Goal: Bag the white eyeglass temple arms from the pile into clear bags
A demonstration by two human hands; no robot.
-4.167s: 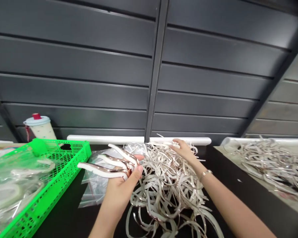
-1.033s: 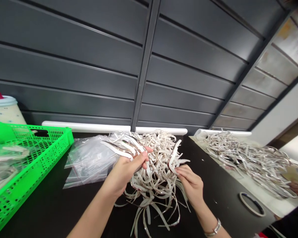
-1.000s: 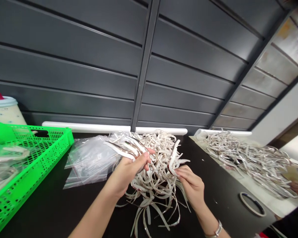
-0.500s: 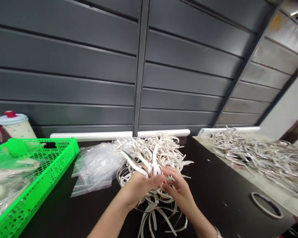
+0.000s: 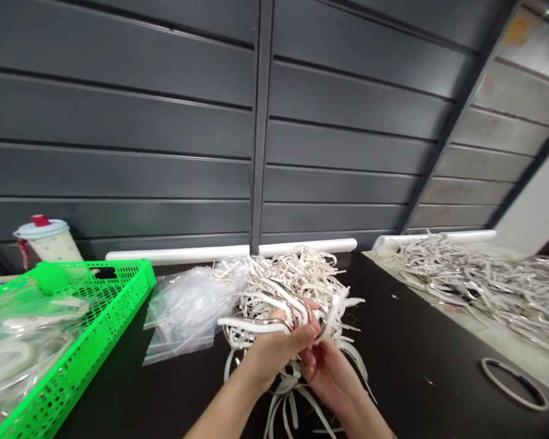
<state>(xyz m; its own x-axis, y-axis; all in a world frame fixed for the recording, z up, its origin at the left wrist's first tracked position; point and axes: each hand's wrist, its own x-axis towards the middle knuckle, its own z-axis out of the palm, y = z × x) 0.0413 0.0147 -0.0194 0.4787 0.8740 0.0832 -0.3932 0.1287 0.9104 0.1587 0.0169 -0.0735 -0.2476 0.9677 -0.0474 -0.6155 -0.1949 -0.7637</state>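
Several curved white strips with shiny metallic edges (image 5: 256,325) are gripped in my left hand (image 5: 274,350), fanning out to the left and up. My right hand (image 5: 332,366) meets it at the fingertips and pinches another curved white strip (image 5: 333,314), which points up to the right. Behind and below both hands spreads a tangled pile of similar strips (image 5: 302,268) on the dark table (image 5: 416,366). Some of the right fingers are hidden behind the strips.
Clear plastic bags (image 5: 183,311) lie left of the pile. A green basket (image 5: 96,353) with bagged parts and a cup (image 5: 52,241) are farther left. On the right are another strip heap (image 5: 476,274) and a ring (image 5: 515,384). White rolls (image 5: 178,253) line the grey wall.
The strips in my left hand have swung from pointing up to pointing more leftward. A strip now stands out at my right hand, which has turned. The whole view has shifted slightly.
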